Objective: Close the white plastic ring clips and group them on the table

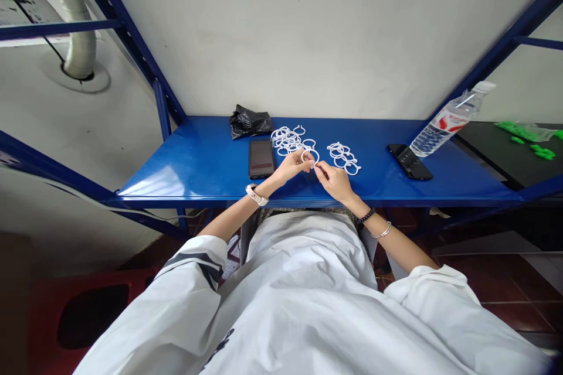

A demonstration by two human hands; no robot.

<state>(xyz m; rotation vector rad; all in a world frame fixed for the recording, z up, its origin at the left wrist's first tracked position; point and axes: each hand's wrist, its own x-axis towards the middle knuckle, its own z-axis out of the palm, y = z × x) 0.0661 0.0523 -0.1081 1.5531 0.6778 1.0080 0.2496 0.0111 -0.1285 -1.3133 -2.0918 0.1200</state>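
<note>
A thin white plastic ring (318,155), like a shower curtain ring, is held up just above the front part of the blue table. My left hand (290,167) is closed on its left side, fingers and thumb pinching it. At the ring's lower right, the fingertips of my right hand (336,183) are pressed together on it, near a small knob. Behind my left hand lies a loose pile of similar white rings (288,142). Several more rings (343,158) overlap in a smaller row beyond my right hand.
On the blue table (211,158), a dark tablet-like device (261,158) lies left of the ring pile, with a crumpled black plastic bag (250,122) behind it. To the right are a black phone (410,162) and a water bottle (448,120). Blue metal posts frame both sides.
</note>
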